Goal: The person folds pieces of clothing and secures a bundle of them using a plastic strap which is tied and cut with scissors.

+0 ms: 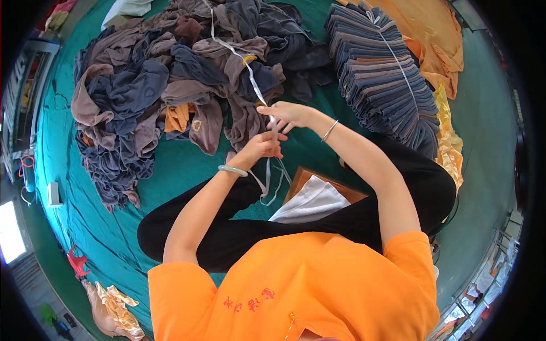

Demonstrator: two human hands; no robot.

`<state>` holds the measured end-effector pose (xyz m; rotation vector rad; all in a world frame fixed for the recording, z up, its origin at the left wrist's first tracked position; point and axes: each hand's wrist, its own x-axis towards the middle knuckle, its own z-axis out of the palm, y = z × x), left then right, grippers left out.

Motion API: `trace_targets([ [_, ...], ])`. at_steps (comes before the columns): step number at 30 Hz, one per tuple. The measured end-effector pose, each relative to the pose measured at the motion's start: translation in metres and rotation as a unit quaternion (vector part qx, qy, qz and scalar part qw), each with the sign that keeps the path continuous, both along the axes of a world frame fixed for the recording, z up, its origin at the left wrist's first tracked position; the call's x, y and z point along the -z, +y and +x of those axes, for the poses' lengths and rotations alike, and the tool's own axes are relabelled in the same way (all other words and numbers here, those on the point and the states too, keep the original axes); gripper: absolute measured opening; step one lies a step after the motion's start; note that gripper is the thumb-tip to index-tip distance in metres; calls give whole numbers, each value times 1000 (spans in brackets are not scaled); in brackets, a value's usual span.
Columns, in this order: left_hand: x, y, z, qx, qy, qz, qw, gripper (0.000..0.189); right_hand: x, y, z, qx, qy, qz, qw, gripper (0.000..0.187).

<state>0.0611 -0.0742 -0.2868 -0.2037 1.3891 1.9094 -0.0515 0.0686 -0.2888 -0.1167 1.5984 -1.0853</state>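
Note:
A flat white ribbon (pixel 256 85) runs from the top of the head view, over the pile of cloths, down to my hands. My left hand (pixel 263 147), with a pale bangle at the wrist, has its fingers closed around the ribbon. Just above and to the right, my right hand (pixel 292 115) holds the same ribbon with its fingers loosely curled; a metal bangle is on that wrist. Loose ribbon ends dangle below the left hand, near my crossed legs. Ahead lies a heap of crumpled dark grey and brown cloths (pixel 140 85).
A stacked bundle of folded dark cloths (pixel 379 72), tied with white strip, leans at right. Orange fabric (pixel 435 55) and yellow sheeting (pixel 448 132) lie beyond it. Between my legs are a white cloth (pixel 313 200) and a brown board (pixel 300 181). Green sheeting (pixel 192 174) covers the floor.

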Motion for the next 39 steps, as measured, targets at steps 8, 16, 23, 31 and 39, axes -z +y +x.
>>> trace_targets([
  [8, 13, -6, 36, 219, -108, -83, 966, 27, -66, 18, -68, 406, -27, -203, 890, 37],
  [16, 61, -7, 113, 536, -135, -344, 759, 23, 84, 67, -24, 352, 118, 93, 924, 31],
  [23, 137, 0, 130, 662, 203, -288, 661, 53, 175, 40, 84, 205, 263, 215, 918, 51],
  [31, 90, -43, -12, -23, 214, -653, 726, 47, 142, 57, 82, 302, 350, 206, 862, 52],
  [39, 136, -75, -19, 26, 152, -623, 767, 13, 136, 53, 88, 333, 318, 99, 883, 30],
])
